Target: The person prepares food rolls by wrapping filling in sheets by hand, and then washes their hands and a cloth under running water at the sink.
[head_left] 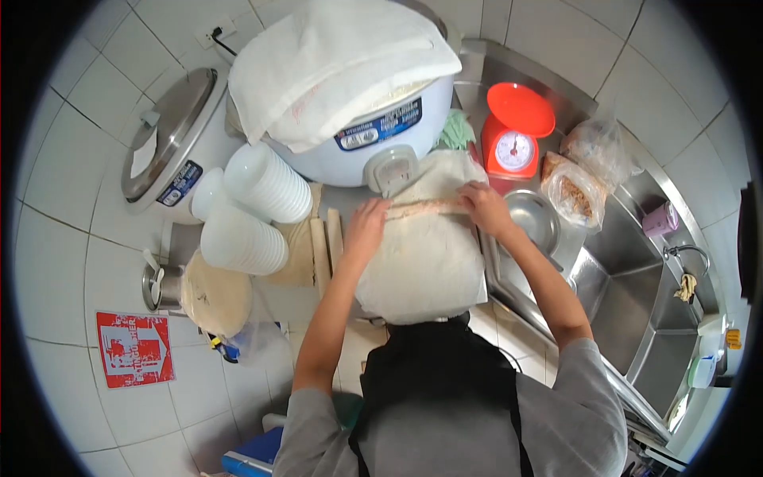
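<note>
Head: hands [367, 228] [487, 210] on creased cloth [421, 270]

The tabletop [520, 278] is of shiny steel, and a sink [620, 310] is set into its right part. At the back stands a large white cooker [318, 165]. In front of it is spread a white cloth [425, 274]. To the right there are a red scale [509, 151], a round metal pan [531, 221] and a plastic bag of brown food [574, 199]. To the left are stacked white cups [246, 242]; what is directly under them, I cannot tell.
</note>
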A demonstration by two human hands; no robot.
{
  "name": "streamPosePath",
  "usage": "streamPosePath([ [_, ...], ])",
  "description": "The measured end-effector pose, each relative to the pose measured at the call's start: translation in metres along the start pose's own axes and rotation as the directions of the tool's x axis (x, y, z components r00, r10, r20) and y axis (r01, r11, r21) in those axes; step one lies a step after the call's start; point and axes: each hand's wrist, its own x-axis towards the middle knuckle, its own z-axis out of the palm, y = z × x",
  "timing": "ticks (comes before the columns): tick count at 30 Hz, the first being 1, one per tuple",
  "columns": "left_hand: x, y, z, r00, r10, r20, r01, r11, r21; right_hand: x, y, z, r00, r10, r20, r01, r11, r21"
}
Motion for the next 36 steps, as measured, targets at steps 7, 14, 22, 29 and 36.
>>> streamPosePath([
  [7,0.001,0.005,0.011,0.995,-0.031,0.092,0.024,0.997,0.076,0.024,-0.016,0.044,0.971,-0.161,0.178,0.152,0.986,0.063],
  [14,0.012,-0.009,0.021,0.891,-0.454,0.012,0.453,0.890,0.056,0.043,0.032,0.022,0.953,0.248,-0.174,-0.278,0.945,-0.172],
  [22,0.030,-0.025,0.043,0.800,-0.532,0.278,0.599,0.737,-0.312,0.043,0.044,0.017,0.909,0.386,0.157,-0.379,0.923,-0.070],
  [29,0.008,0.030,0.052,0.924,-0.382,0.005,0.382,0.924,-0.005,0.040,0.077,0.003,0.902,0.428,0.057,-0.432,0.891,0.140],
  [36,0.020,0.049,0.051,0.936,-0.352,-0.005,0.351,0.931,0.100,0.038,0.096,-0.014,0.872,0.393,0.293,-0.485,0.774,0.407],
])
